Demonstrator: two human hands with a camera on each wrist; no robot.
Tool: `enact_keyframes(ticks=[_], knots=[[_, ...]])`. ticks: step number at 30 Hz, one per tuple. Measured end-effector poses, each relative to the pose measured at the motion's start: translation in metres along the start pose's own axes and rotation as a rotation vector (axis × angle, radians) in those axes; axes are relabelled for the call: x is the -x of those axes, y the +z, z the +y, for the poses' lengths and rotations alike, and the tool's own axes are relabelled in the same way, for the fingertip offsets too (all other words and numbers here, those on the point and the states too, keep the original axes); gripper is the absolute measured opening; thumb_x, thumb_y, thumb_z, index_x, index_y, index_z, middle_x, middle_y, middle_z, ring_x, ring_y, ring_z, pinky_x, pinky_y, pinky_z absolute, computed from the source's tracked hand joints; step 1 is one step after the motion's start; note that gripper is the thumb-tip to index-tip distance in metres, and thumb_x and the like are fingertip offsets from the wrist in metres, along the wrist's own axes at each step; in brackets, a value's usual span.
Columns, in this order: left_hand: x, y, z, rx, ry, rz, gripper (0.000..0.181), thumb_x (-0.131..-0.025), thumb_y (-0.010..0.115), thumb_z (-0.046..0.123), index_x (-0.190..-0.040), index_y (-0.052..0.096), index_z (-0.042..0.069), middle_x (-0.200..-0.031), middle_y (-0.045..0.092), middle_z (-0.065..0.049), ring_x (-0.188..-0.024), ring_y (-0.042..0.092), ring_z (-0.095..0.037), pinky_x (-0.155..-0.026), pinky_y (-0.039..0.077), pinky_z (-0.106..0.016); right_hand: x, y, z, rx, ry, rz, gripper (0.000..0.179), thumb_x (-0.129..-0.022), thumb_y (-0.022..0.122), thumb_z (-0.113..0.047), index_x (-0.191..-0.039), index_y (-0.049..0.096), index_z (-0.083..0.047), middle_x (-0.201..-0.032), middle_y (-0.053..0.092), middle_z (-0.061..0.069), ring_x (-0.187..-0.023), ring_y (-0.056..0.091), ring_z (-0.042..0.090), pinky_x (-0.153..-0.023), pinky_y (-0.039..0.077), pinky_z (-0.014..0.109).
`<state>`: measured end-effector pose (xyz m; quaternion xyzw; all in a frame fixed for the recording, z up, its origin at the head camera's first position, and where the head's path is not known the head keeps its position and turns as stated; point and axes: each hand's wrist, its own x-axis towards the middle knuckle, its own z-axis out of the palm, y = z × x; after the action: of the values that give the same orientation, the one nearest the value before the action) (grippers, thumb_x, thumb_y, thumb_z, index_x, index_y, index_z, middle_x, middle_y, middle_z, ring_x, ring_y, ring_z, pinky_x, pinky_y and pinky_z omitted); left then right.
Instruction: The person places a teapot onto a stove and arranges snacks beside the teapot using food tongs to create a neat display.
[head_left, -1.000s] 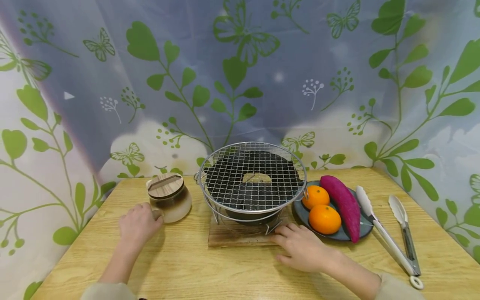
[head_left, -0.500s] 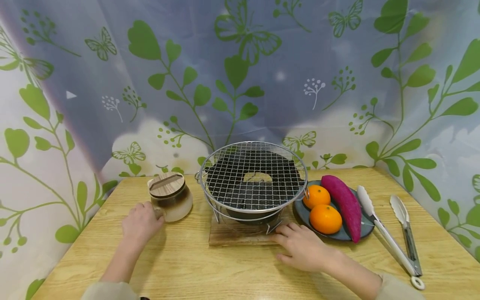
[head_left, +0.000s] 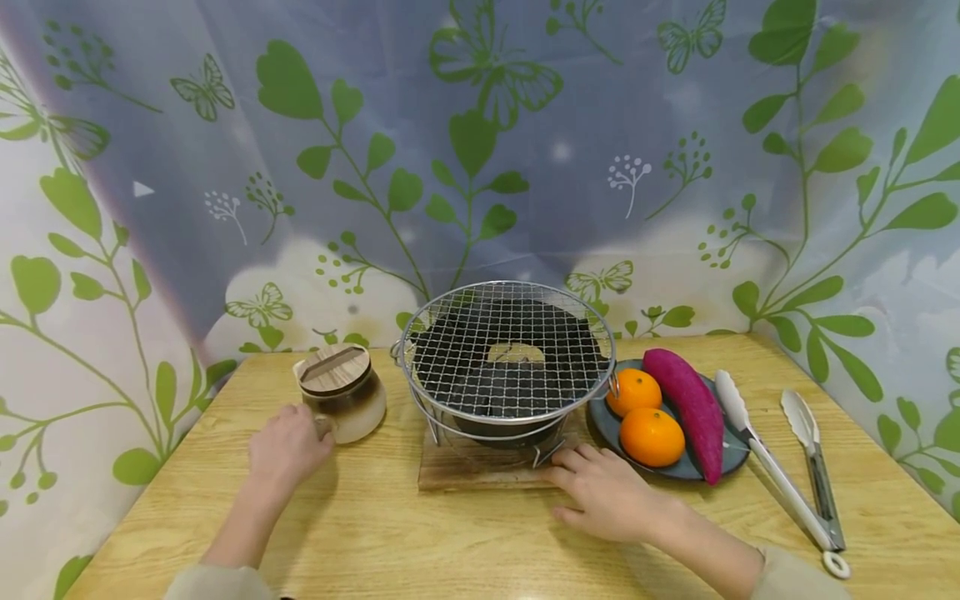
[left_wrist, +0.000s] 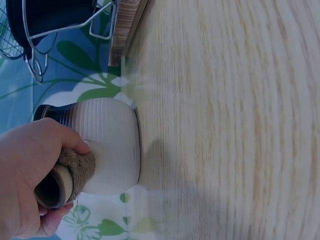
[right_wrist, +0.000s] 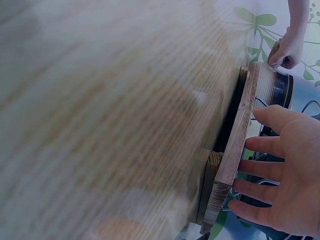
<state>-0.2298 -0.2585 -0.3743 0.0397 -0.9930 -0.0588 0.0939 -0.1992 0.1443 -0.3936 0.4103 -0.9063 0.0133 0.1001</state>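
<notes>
On the left stands a side-handled ceramic pot, brown above and cream below, under a wooden lid. My left hand grips its stubby handle. In the left wrist view that handle is hollow and wrapped in twine, with my thumb on top and fingers curled beneath. My right hand lies with fingers spread at the front right edge of a wooden board. Above that board a wire stand holds a dark bowl-shaped stove topped by a round wire grill.
To the right, a dark plate carries two oranges and a purple sweet potato. A pair of metal tongs lies spread beside it on the wooden table. A patterned cloth hangs close behind.
My left hand has shifted slightly right and closer in on the pot's handle. The pot, grill and right hand stay put; the head view has turned a touch.
</notes>
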Motion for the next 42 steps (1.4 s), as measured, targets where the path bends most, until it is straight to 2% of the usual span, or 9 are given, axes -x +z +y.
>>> enact_keyframes(ticks=[5, 11, 20, 27, 42], knots=[[-0.0001, -0.0014, 0.0014, -0.017, 0.003, 0.008, 0.039, -0.081, 0.058, 0.029, -0.088, 0.053, -0.009, -0.080, 0.051, -0.019, -0.072, 0.056, -0.039, -0.052, 0.045, -0.050, -0.0010, -0.0011, 0.0004, 0.010, -0.012, 0.012, 0.040, -0.084, 0.064, -0.037, -0.116, 0.063, -0.013, -0.113, 0.058, 0.007, -0.100, 0.054, 0.026, -0.076, 0.048, 0.043], [0.0011, -0.0018, 0.0025, -0.027, -0.007, -0.003, 0.043, -0.083, 0.059, 0.032, -0.092, 0.053, -0.009, -0.082, 0.051, -0.020, -0.074, 0.055, -0.040, -0.053, 0.045, -0.049, -0.0005, -0.0015, -0.0003, 0.003, -0.011, 0.006, 0.039, -0.084, 0.064, -0.037, -0.115, 0.063, -0.013, -0.112, 0.058, 0.007, -0.101, 0.054, 0.026, -0.077, 0.049, 0.043], [0.0011, -0.0030, 0.0014, -0.002, -0.023, -0.036, 0.041, -0.074, 0.064, 0.024, -0.094, 0.052, -0.011, -0.082, 0.052, -0.021, -0.071, 0.055, -0.039, -0.054, 0.045, -0.048, -0.0004, -0.0002, -0.0011, 0.002, -0.004, 0.002, 0.040, -0.083, 0.065, -0.037, -0.115, 0.063, -0.013, -0.111, 0.058, 0.006, -0.098, 0.054, 0.026, -0.076, 0.048, 0.043], [0.0033, -0.0009, -0.0021, 0.016, 0.001, -0.017, 0.038, -0.079, 0.059, 0.025, -0.093, 0.052, -0.010, -0.085, 0.053, -0.022, -0.074, 0.056, -0.040, -0.055, 0.045, -0.051, 0.0008, 0.0005, -0.0007, 0.025, -0.015, 0.022, 0.039, -0.082, 0.065, -0.037, -0.113, 0.064, -0.013, -0.109, 0.058, 0.005, -0.096, 0.054, 0.025, -0.074, 0.048, 0.041], [0.0086, 0.0000, -0.0058, 0.029, 0.011, 0.045, 0.037, -0.079, 0.060, 0.022, -0.091, 0.050, -0.011, -0.082, 0.051, -0.022, -0.073, 0.056, -0.039, -0.055, 0.045, -0.051, 0.0009, -0.0002, 0.0002, 0.011, -0.013, 0.010, 0.039, -0.084, 0.064, -0.037, -0.115, 0.063, -0.014, -0.111, 0.058, 0.005, -0.098, 0.053, 0.025, -0.075, 0.048, 0.042]])
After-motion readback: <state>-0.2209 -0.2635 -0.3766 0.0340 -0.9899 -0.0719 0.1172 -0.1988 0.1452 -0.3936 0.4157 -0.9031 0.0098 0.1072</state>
